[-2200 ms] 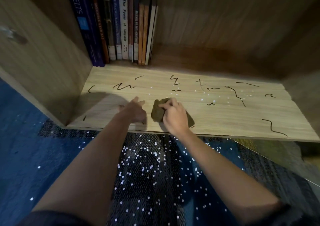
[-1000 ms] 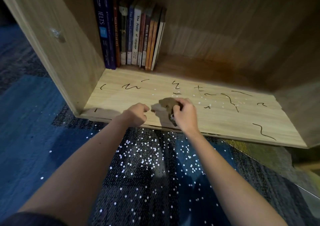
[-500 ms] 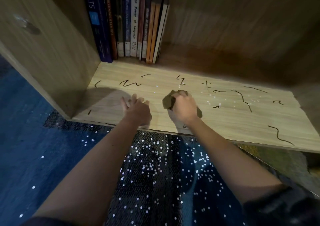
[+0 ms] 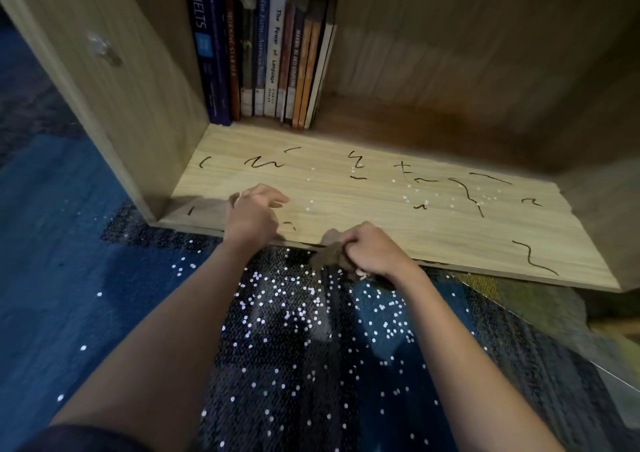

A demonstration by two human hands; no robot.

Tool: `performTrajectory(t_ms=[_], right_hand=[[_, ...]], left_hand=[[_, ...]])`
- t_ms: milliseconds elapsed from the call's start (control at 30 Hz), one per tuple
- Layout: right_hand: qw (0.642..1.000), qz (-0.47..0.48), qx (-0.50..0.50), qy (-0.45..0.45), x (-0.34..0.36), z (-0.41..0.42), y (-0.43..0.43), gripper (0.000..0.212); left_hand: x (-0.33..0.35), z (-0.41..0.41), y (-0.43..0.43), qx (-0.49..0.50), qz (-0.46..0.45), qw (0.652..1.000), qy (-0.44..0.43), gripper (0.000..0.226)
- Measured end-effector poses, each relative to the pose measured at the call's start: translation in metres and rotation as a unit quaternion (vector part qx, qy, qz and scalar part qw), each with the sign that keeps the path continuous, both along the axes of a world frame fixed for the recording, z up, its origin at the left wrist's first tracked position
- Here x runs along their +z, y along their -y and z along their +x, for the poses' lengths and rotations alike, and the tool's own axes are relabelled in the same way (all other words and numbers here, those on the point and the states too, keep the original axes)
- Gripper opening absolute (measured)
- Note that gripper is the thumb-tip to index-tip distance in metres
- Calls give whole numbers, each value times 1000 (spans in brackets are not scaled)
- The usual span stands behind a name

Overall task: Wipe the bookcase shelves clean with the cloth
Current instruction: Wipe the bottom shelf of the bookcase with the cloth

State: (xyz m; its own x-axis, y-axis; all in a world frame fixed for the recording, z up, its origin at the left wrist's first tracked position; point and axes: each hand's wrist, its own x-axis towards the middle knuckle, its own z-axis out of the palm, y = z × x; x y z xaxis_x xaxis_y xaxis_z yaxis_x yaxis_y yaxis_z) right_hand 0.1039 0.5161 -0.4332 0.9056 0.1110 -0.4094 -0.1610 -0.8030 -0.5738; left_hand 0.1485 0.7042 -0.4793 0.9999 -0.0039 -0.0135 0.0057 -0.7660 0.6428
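Right hand (image 4: pixel 374 250) gripped the brown cloth (image 4: pixel 327 257), fingers curled tight round it, at the front edge of the bottom shelf (image 4: pixel 381 219); the cloth was bunched and partly hanging over the lip. Left hand (image 4: pixel 254 214) rested on the shelf just left of it, fingers loosely bent, holding nothing. Black scribble marks (image 4: pixel 465 191) and white specks (image 4: pixel 412 198) were scattered across the shelf board. A row of books (image 4: pixel 273 53) stood upright at the back left, against the side panel (image 4: pixel 114 70). Blue carpet (image 4: pixel 69 278) below, with many white specks in front of the shelf.
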Motion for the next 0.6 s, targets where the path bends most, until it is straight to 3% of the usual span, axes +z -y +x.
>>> performTrajectory(t_ms=[67,267,600], right_hand=[[996,33,-70,37,-3,-15,3,35],[986,117,-68,101,-4,-43,-26,38],[993,78,-13,91,-12,-32,-36,42]], left_hand=[[8,-6,-9,10,10,1000,11,41],[18,-19,-24,15,26,999,-29,34],[13,-23,-26,25,53,998,-37,34]])
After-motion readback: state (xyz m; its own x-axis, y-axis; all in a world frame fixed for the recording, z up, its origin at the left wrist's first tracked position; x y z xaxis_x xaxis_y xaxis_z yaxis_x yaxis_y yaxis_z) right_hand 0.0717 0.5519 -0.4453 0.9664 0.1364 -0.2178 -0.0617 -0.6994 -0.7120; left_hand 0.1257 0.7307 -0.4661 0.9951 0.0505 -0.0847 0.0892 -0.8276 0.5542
